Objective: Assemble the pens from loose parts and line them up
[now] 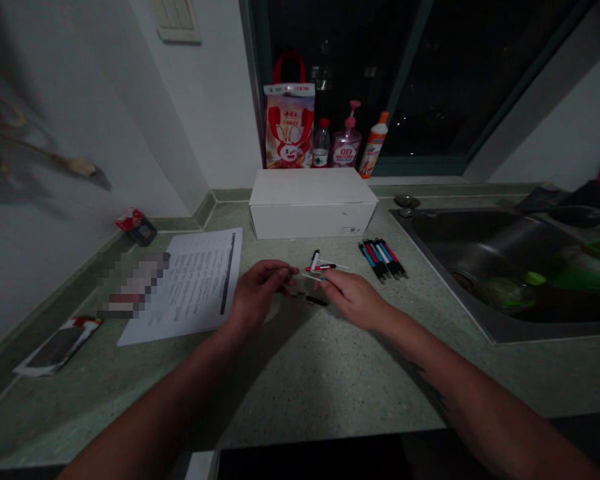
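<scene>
My left hand [257,293] hovers over the green countertop [300,373] with its fingers pinched on a small dark pen part I can barely make out. My right hand [353,297] rests on the counter just to its right, fingers curled down onto loose pen parts; a thin white refill [311,277] and a black piece [317,301] lie at its fingertips. A red pen barrel [321,268] and a black-and-white cap [314,259] lie just beyond the hands. A row of several assembled pens [383,259] lies farther right.
A white box [313,203] stands behind the hands. Printed sheets [190,283] lie to the left, a card [55,347] at the near left. A steel sink [505,267] holding green items is at right. A bag and bottles [330,140] line the window sill.
</scene>
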{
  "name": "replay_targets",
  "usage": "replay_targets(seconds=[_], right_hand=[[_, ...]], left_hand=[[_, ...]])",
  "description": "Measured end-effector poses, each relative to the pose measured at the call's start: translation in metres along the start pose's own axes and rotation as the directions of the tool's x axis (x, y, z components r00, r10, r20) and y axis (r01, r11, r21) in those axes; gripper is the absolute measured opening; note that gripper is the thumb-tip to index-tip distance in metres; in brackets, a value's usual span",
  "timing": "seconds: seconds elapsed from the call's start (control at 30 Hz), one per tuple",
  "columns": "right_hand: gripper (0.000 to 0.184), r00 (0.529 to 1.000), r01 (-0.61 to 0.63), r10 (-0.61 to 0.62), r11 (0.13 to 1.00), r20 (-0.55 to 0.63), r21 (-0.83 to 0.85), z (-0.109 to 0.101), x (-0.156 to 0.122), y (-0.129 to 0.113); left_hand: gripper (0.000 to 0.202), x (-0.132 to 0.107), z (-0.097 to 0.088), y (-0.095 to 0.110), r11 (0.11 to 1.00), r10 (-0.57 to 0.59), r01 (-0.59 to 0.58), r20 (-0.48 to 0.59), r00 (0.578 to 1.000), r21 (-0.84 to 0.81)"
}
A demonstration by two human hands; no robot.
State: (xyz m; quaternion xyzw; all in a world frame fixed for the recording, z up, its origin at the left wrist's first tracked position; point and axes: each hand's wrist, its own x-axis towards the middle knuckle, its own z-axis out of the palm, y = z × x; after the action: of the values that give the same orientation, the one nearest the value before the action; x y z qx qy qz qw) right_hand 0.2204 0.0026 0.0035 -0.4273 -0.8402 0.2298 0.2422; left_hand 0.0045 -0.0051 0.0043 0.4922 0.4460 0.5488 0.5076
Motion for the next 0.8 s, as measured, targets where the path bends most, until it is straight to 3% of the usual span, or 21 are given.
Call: replay_targets(seconds=[0.63,0.8], right_hand=[[0.026,1.000,-0.017,0.018,0.996,0.010,-0.091,0.0022,0.0002,-0.0033],[0.028,1.000,-0.014,0.015,0.996,0.008,-0.085,0.0025,0.0001,-0.0033]], left_hand=[[0.012,-0.0023,0.0023,-0.0012,1.000,0.000,0.002,0.044,0.999,-0.030],[0.012,-0.0035,0.0026,-0.0003,0.998,0.034,-0.037,0.048,0.998,0.059]])
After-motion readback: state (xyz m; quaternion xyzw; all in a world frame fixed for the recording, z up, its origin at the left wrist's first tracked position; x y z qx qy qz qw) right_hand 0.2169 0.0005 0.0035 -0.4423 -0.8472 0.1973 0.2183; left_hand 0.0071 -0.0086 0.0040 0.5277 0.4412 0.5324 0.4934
